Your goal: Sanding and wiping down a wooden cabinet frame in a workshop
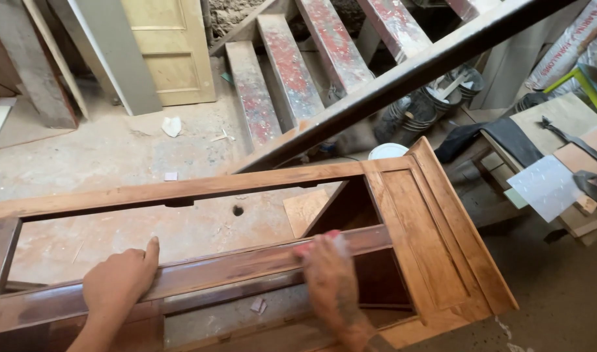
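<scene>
Left hand [120,281], at the lower left of the frame, lies flat on a wooden rail [207,270] of a brown wooden frame [441,248], fingers together and thumb stretched along the rail's upper edge; it grips nothing; right hand [329,277], at lower centre, is blurred and presses down on the same rail with fingers together, a small reddish pad [314,242] showing under its fingertips; whether the fingers curl round the pad I cannot tell. The frame fills the lower half of the picture, lying across the view, with a long open panel at left and a solid panelled end at right; through the opening a dusty concrete floor [116,150] shows, with a small dark hole [238,210] in it.

A dark beam [402,78] slants from centre to the upper right, crossing above the frame; behind it, red-speckled planks [292,72] lean side by side at upper centre; a pale door [171,49] stands at upper left beside grey boards [116,52]; at the right edge lie board offcuts [572,163] and a pale sheet [544,186]; a round white lid [387,151] sits just beyond the frame's far rail.
</scene>
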